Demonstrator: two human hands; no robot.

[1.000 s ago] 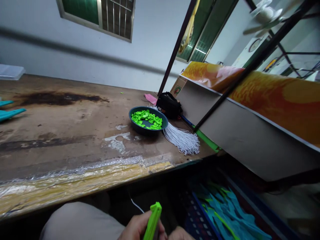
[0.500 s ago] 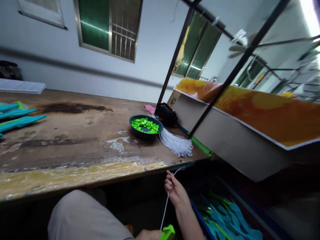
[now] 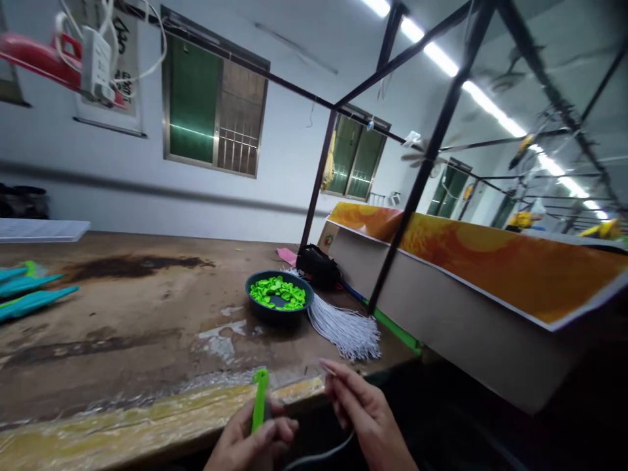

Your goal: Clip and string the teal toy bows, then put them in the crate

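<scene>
Rising from below the desk (image 3: 147, 314) since a moment ago, both hands now hover over its near edge: the left hand (image 3: 252, 441) is closed around an upright green plastic piece (image 3: 259, 399). The right hand (image 3: 363, 412), earlier stretched out drawing the white string (image 3: 318, 454), now pinches it beside the piece, so the pull looks finished. A bowl of green parts (image 3: 279, 296) and a white string bundle (image 3: 343, 327) lie toward the desk's far right corner.
</scene>
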